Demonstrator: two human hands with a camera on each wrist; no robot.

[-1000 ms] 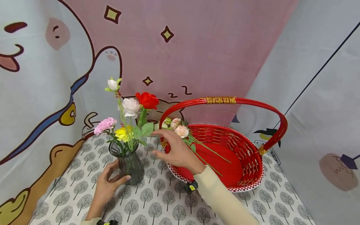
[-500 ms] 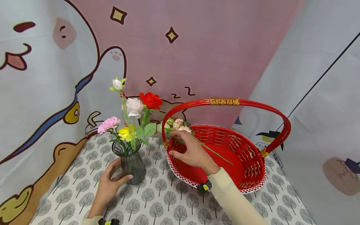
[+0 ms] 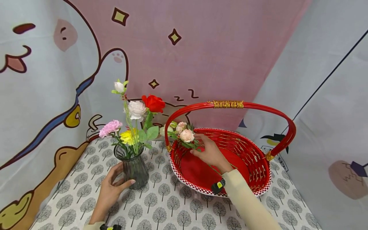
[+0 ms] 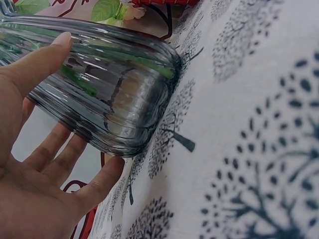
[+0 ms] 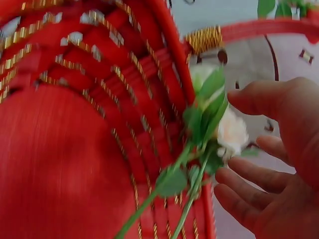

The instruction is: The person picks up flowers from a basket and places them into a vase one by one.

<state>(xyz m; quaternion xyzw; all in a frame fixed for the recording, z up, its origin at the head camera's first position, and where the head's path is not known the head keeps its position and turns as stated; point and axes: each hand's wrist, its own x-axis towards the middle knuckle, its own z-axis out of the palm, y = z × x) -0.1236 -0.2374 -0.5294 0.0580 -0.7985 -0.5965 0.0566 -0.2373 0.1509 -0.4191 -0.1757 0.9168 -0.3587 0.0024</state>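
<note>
My left hand [image 3: 111,186] holds the ribbed grey glass vase [image 3: 136,172] from the left, thumb across its near side; the left wrist view shows the thumb on the glass [image 4: 129,94]. Upright in the vase stand a red rose [image 3: 153,103], a white flower [image 3: 136,110], a white bud [image 3: 119,87], a pink carnation [image 3: 110,128] and a yellow flower [image 3: 128,136]. My right hand [image 3: 212,155] is over the red basket [image 3: 253,159], fingers relaxed, right beside pale pink roses [image 3: 187,135]. Their green stems [image 5: 190,204] cross the basket.
The basket's tall red handle [image 3: 270,111], wrapped in gold at the top [image 3: 228,104], arches over the right hand. A tree-print cloth [image 3: 161,204] covers the table. A pink and white cartoon curtain [image 3: 212,54] hangs behind.
My right hand has moved right, from beside the vase past the basket's left rim to the pale pink roses' stems. My left hand has stayed at the vase.
</note>
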